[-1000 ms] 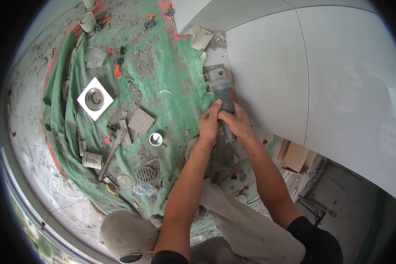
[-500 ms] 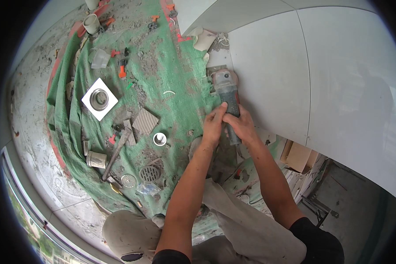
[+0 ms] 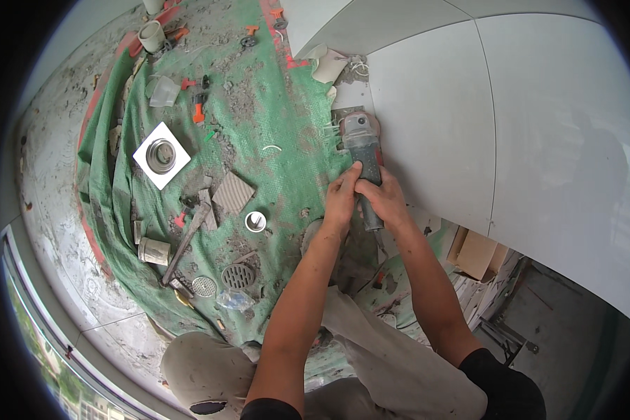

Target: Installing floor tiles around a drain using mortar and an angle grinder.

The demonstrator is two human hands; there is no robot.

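Both my hands are wrapped round the dark body of a dusty angle grinder (image 3: 362, 150), its head pointing away from me. My left hand (image 3: 341, 195) grips it from the left, and my right hand (image 3: 384, 198) from the right, the thumbs close together on top. The grinder's metal head and disc lie at the foot of the light wall tiles (image 3: 434, 119), beside the frayed edge of a green woven sheet (image 3: 287, 133). How near the disc is to the tile or floor cannot be made out. The fingers under the tool are hidden.
On the sheet lie a square steel floor drain (image 3: 162, 156), a hammer (image 3: 189, 241), a ribbed tile piece (image 3: 234, 193), a white ring-shaped cap (image 3: 255, 222) and a round grate (image 3: 238, 276). An open cardboard box (image 3: 477, 253) stands to my right. Rubble and orange clips are scattered about.
The view has shifted very slightly, so the scene sits a little lower and to the right. Both hands keep their hold on the angle grinder, in nearly the same place.
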